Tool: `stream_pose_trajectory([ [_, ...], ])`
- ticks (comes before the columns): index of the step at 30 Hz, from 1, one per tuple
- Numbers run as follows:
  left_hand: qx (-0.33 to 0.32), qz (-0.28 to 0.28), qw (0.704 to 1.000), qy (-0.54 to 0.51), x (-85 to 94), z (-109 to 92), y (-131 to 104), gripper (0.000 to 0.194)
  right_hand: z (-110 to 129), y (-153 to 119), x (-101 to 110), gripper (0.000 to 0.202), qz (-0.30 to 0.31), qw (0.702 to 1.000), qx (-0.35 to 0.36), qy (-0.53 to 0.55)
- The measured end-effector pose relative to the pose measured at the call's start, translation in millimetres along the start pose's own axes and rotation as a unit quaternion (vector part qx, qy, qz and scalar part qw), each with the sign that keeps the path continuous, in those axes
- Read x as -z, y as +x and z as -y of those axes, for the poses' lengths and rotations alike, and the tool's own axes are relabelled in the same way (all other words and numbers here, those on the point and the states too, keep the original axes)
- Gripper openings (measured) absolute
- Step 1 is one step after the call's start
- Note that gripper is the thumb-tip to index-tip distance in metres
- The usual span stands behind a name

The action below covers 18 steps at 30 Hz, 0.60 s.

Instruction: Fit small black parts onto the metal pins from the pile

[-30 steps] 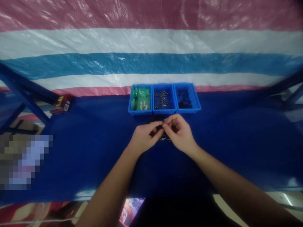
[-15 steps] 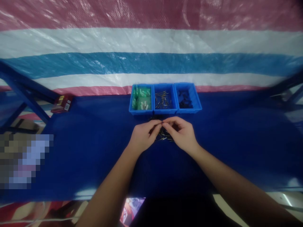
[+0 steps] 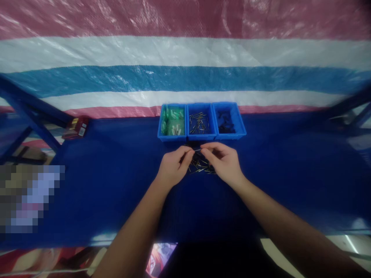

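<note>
Three blue bins [image 3: 201,136] stand just beyond both hands.

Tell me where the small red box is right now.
In the head view, the small red box lies far left on the blue table, well left of the three blue bins.

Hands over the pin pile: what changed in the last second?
Little. Both hands slid slightly nearer the bins; the left hand and right hand still pinch a small piece between their fingertips above the loose pins. The three blue bins and the red box stayed put.
</note>
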<state>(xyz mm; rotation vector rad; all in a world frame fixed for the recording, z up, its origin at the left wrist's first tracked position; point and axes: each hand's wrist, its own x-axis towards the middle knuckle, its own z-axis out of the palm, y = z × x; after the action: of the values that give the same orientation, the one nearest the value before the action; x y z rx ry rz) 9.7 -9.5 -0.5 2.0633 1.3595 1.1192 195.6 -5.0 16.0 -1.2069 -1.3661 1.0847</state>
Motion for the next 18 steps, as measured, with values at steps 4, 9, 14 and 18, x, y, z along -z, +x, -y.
stream_pose_trajectory([
  [4, -0.009, -0.031, 0.999, -0.006, -3.7, 1.2, -0.3, 0.018, 1.4, 2.0, 0.5, 0.016, -0.007, 1.0, -0.009, 0.011],
  [9, -0.007, -0.014, 1.0, 0.001, -1.5, 1.3, 0.0, 0.01, 0.0, 0.3, -1.2, 0.014, 0.005, 1.0, -0.005, 0.007],
  [14, -0.002, -0.004, 1.0, -0.007, -0.3, 0.9, -0.2, 0.011, -1.4, -0.2, -2.1, 0.013, 0.013, 1.0, -0.002, 0.015],
  [18, -0.006, -0.018, 1.0, -0.017, -2.0, 0.3, -0.1, 0.014, -2.1, 0.9, -1.6, 0.013, 0.006, 1.0, -0.003, 0.016],
])
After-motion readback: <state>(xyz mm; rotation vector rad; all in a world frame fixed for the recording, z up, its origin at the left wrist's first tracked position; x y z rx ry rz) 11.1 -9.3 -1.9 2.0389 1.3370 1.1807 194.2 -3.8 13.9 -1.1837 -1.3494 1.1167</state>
